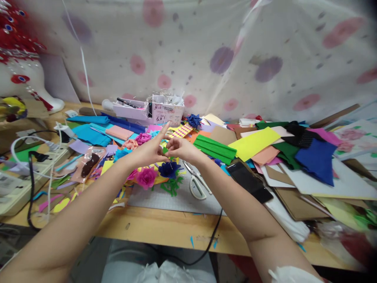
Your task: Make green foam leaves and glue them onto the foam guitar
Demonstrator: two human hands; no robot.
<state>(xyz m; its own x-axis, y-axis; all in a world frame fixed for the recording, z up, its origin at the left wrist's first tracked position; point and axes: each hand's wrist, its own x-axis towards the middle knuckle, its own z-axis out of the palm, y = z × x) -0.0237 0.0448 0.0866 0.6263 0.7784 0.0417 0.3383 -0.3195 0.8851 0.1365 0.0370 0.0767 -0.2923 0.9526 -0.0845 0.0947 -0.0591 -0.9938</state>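
Left hand: the left hand (150,152) has one digit stretched upward and the others curled toward the right; whether they grip anything I cannot tell.
Right hand: the right hand (182,149) has its fingers bent inward, the tips closed on a small green paper piece (165,149).
Green piece: between the fingertips of the two hands, above the paper flowers.
Flowers below: a bright pink layered paper flower (146,178) sits just beside a dark blue layered paper flower (169,169), with a tangle of green cut-paper strips (173,186) near the blue one.
Scissors: a pair of metal scissors with white handles (198,188) lies near the right forearm, its loops toward the person.
Work surface: a pale grey flat board (156,201) lies under the scissors, on the light wooden bench (165,225).
Right side: a folded bright green crepe-paper strip (215,149), a yellow paper sheet (258,143), a black rectangular phone (249,182) and a royal blue paper piece (316,162) over other sheets.
Left side: a brown item in a clear plastic wrapper (90,164) among coloured scraps, near a long white power strip (17,193).
Rear: a white box with handwriting (167,114), before a whitish sheet with pink and purple spots (188,43).
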